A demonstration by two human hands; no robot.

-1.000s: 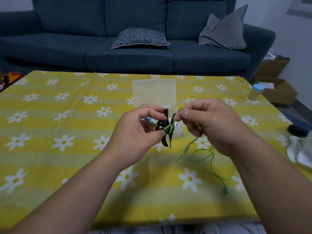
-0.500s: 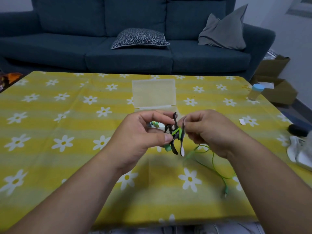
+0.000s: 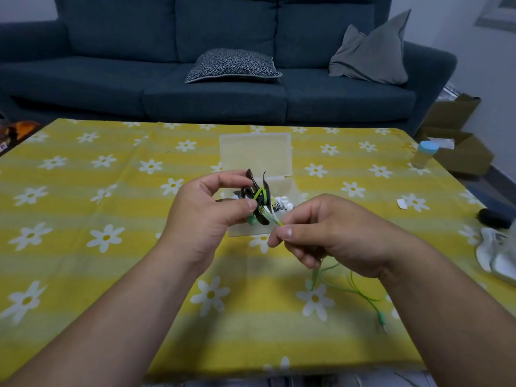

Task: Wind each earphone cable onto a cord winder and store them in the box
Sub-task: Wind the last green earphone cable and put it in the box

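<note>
Two hands are working over one desk (image 3: 83, 275) draped in yellow daisy-print cloth.

- **Left hand** (image 3: 212, 216): it is pinching one black, petal-lobed rubber cord winder (image 3: 258, 198) between thumb and curled fingers. It is holding the winder edge-up, presumably so the central groove is facing the incoming cord.
- **Right hand** (image 3: 329, 233): at four o'clock from the winder, it is pinching one thin green earphone cable (image 3: 346, 286) between thumb and forefinger. It is keeping the short stretch to the winder taut, which I judge is meant to make the turns lie tight.
- **Cable:** a few green turns are already sitting on the winder. One green earbud (image 3: 252, 219) is poking out at the winder's six o'clock. The rest is trailing loose on the cloth toward five o'clock, ending in one green jack plug (image 3: 381, 321).
- **Storage:** one translucent rectangular plastic box (image 3: 255, 155) is standing at twelve o'clock behind the hands with its lid hinged up, likely so finished winders are dropping in without a reach. Small white and dark items are lying inside; I cannot count them.
- **Elsewhere:**
  - One blue-capped amber bottle (image 3: 424, 155) is standing at the desk's two o'clock.
  - One white paper scrap (image 3: 402, 203) is lying at three o'clock.
  - One patterned cushion (image 3: 233, 65) and one grey cushion (image 3: 371, 51) are resting on one dark blue sofa (image 3: 195, 93) beyond.
</note>
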